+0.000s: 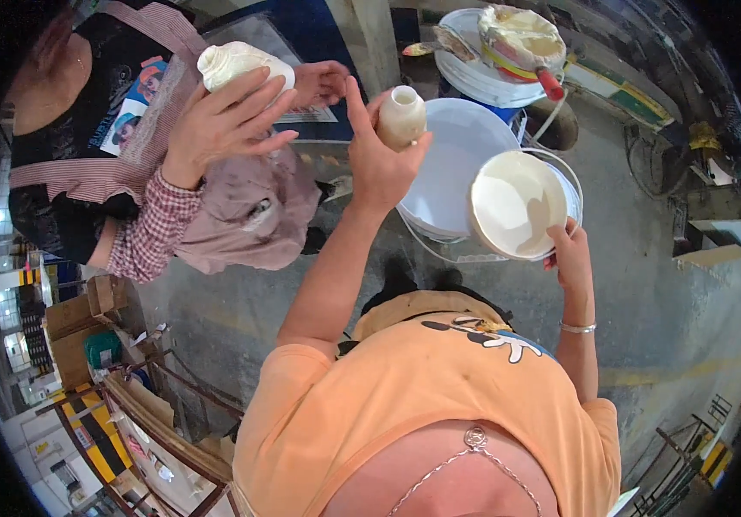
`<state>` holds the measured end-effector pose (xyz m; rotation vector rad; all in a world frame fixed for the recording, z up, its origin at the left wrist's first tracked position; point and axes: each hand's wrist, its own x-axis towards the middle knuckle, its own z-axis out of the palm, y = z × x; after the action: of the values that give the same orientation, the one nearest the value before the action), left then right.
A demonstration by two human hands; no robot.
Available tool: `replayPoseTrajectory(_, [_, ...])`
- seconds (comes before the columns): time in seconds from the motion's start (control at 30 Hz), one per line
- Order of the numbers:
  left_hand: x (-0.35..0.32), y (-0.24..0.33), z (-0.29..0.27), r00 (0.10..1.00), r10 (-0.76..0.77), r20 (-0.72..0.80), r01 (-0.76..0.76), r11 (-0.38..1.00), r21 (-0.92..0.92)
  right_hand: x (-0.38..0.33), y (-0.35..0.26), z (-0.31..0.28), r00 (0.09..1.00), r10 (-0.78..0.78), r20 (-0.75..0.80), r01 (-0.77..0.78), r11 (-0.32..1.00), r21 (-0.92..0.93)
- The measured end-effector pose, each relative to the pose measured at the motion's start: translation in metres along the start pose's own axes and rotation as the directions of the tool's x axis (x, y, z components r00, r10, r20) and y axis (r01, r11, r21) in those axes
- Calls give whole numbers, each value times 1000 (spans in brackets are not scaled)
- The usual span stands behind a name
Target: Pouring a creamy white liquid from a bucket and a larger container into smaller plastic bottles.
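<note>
Left hand (376, 164) clenched round small cream-smeared plastic bottle (401, 116), raised upright above large white plastic bucket (456, 172). Right hand (570, 254) gripping rim of tilted cream-coated round bowl (515, 204), angled bucketward, apparently for draining.

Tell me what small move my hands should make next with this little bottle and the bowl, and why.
Probably bring the left hand across toward the bowl. It holds the small bottle upright, well left of the bowl, above the white bucket's edge. The right hand grips the bowl's rim, tilting its coated inside toward the bottle.
</note>
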<state>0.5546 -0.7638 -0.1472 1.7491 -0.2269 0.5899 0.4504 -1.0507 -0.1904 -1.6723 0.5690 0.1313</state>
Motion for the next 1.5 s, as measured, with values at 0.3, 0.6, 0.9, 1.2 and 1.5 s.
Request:
replayPoseTrajectory(0.3, [-54,-30,-3,941,-173,290,204,976,-80,-4,-6,1,1000,-18,-8,18,1000,19])
replayPoseTrajectory(0.6, [-49,-39,-6,895,-280,347,320,945,-62,19,-61,4,999,-44,-3,43,991,-123])
replayPoseTrajectory(0.9, [-32,-58,5,862,-259,436,294,956,-15,34,-144,4,985,-173,20,167,904,-395])
replayPoseTrajectory(1.2, [-19,-61,27,866,-163,473,210,977,-47,51,-196,13,955,-294,40,247,712,-657])
replayPoseTrajectory(1.5, [-13,-57,25,846,-152,512,221,972,-76,46,-226,24,939,-340,48,254,593,-764])
